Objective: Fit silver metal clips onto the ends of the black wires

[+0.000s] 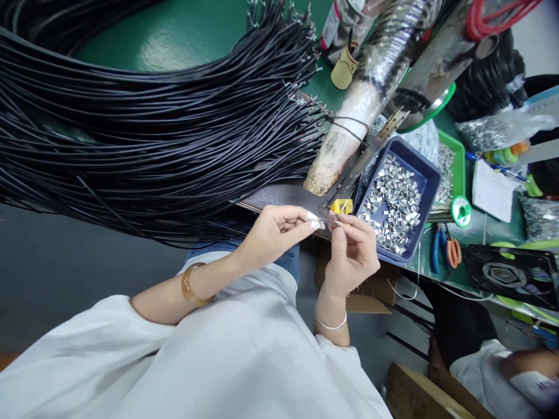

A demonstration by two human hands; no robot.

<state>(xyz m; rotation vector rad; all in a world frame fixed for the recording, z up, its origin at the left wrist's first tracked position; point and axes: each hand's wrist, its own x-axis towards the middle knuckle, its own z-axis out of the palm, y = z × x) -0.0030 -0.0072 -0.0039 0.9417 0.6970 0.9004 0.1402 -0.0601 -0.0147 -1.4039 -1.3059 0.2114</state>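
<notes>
Beside the rectangular blue plastic tray [428, 174] of shiny angular metal pieces [395, 195], the left hand [279, 228] and right hand [351, 251] pinch closed, contents indistinct. Left of it, slender smooth black cables [196, 119] curve.

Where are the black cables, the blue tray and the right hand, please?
Black cables [174, 145]: head view, middle of the bundle.
Blue tray [428, 183]: head view, bare inner right wall.
Right hand [354, 253]: head view, middle of the hand.

Black cables [152, 122] cut off by the left edge
</notes>
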